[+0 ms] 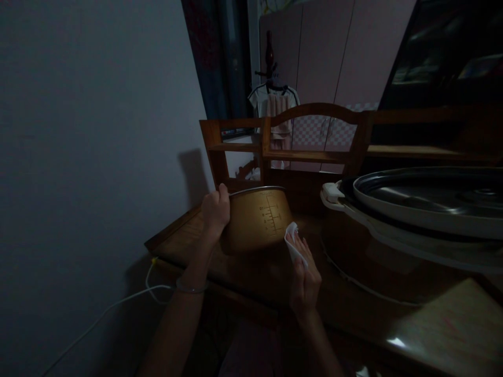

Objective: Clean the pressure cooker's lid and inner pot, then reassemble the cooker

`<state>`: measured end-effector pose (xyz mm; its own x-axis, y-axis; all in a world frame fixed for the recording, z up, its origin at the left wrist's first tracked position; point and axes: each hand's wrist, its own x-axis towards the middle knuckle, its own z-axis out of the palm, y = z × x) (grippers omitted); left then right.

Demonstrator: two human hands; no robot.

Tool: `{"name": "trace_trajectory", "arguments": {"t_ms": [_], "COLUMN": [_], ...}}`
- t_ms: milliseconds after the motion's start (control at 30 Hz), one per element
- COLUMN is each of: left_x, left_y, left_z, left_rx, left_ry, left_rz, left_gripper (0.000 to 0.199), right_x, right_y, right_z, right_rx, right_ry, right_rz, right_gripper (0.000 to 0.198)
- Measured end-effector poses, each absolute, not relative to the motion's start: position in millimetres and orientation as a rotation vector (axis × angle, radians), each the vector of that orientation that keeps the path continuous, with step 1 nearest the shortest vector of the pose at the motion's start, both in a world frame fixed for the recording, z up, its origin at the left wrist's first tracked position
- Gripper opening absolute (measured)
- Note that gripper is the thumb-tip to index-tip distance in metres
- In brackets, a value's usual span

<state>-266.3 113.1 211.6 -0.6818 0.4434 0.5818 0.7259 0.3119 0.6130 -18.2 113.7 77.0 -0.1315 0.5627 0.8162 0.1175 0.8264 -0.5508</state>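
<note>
Over the table's left end (pixel 175 245), I monitor the rice-cooker pot (pixel 251 222), my left hand (pixel 216 210) pinching its left rim, my right hand (pixel 308 273) pinching white cloth (pixel 291 231) at its lower right.

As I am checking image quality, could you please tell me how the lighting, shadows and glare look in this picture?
Head view: dim overall, though marks on the golden pot show; head view: dark shadows on the pale wall; head view: bright glare on the tabletop at lower right, fainter reflections on the lid.
</note>
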Motion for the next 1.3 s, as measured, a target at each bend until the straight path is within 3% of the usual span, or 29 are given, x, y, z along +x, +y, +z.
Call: {"name": "trace_trajectory", "arguments": {"t_ms": [167,567,867,1300], "left_x": [-261,-254,-244,-251], "left_y": [107,104,99,95], "left_z": [211,209,210,209], "left_rx": [-1.118,-1.149,-1.185,-1.159], "left_ry": [-2.257,-2.221,-2.194,-2.220], "left_rz": [-1.364,-1.422,-1.409,-1.478], "left_gripper": [0.070,0.070,0.071,0.070], "right_x": [-21,-22,-29,-20], "right_y": [123,104,102,99], "right_z": [88,73,94,74], "right_rx": [-0.601,-0.572,-0.573,-0.648], "right_ry": [-1.648,-1.686,-1.644,-1.534], "right_rz": [0.583,0.492,0.591,0.780], "right_gripper": [0.047,0.050,0.050,0.047]}}
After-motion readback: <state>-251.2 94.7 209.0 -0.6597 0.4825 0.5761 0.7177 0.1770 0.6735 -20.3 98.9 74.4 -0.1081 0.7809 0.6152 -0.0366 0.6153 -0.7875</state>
